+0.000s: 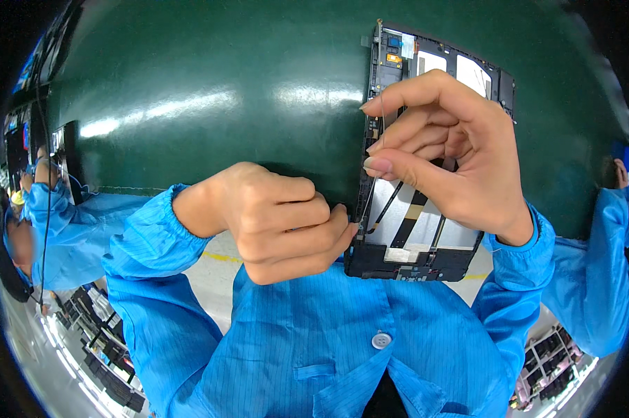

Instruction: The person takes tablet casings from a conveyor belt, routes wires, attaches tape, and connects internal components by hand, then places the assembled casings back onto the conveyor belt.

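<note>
While the left hand (276,223) pinches the tablet frame's (426,244) lower edge, right fingers (391,166) pinch a thin wire (371,188).

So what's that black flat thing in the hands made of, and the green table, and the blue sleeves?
The opened tablet looks like a hard black plastic or metal frame with matt silvery metal plates inside; which one, the look leaves open. The green tabletop seems a smooth rubbery or plastic mat: lights reflect off it. The blue sleeves look like thin woven cloth with fine stripes and folds.
</note>
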Demonstrator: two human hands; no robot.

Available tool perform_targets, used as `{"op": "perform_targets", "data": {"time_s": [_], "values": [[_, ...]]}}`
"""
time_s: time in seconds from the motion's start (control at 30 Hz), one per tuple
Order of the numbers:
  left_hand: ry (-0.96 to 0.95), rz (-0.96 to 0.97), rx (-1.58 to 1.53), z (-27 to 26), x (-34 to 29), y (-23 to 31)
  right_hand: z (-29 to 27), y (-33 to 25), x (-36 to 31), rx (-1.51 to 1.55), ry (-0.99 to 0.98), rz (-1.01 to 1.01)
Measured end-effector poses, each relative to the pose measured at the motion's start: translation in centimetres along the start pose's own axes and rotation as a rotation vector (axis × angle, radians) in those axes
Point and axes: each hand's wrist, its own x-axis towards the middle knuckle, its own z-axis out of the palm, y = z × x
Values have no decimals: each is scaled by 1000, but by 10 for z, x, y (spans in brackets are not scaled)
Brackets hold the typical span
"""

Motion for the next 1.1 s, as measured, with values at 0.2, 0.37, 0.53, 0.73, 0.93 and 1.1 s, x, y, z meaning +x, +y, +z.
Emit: {"op": "perform_targets", "data": {"time_s": [0.2, 0.37, 0.53, 0.73, 0.93, 1.1], "values": [[-1, -7, 2, -1, 0, -1, 0, 0, 3, 8, -10, -9], [13, 3, -37, -1, -1, -4, -1, 1, 4, -28, -14, -58], [11, -7, 0, 0, -1, -4, -3, 1, 5, -59, -19, -104], [-3, -27, 19, -2, -2, -1, 1, -3, 2, -27, 53, 9], [27, -18, 34, 0, -2, -2, -4, -2, 3, -91, 3, -77], [-5, -15, 6, -3, 1, -5, 1, -6, 4, -63, 56, -24]]}}
